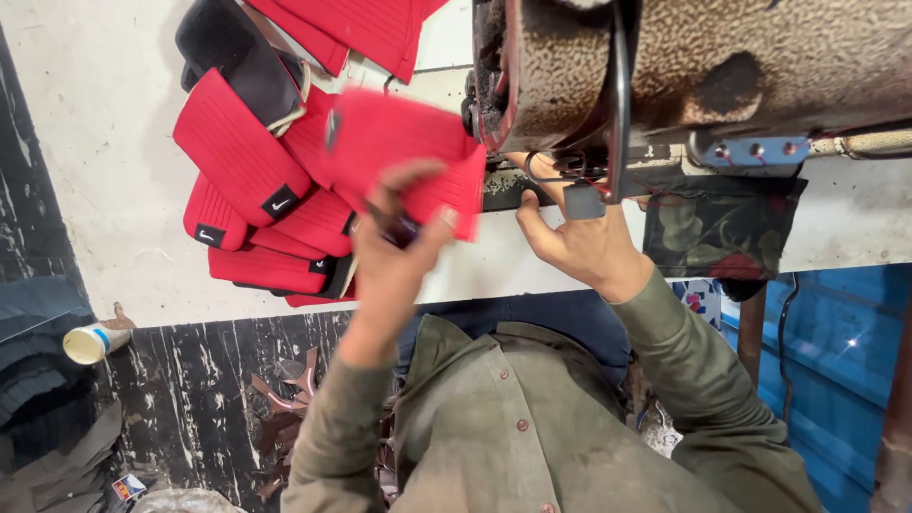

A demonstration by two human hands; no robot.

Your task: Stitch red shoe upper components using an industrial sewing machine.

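Red piece is up in the left hand, lifted over the white table, beside a pile of more red pieces. The fingers are closed on its lower edge. It looks light, thin and bendy, so an edge is a good spot to pinch. Right hand rests half open under the sewing machine, holding nothing I can see.

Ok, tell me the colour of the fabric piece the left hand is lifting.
Red, with stitched ribs; the fabric piece in the left hand shows in the head view.
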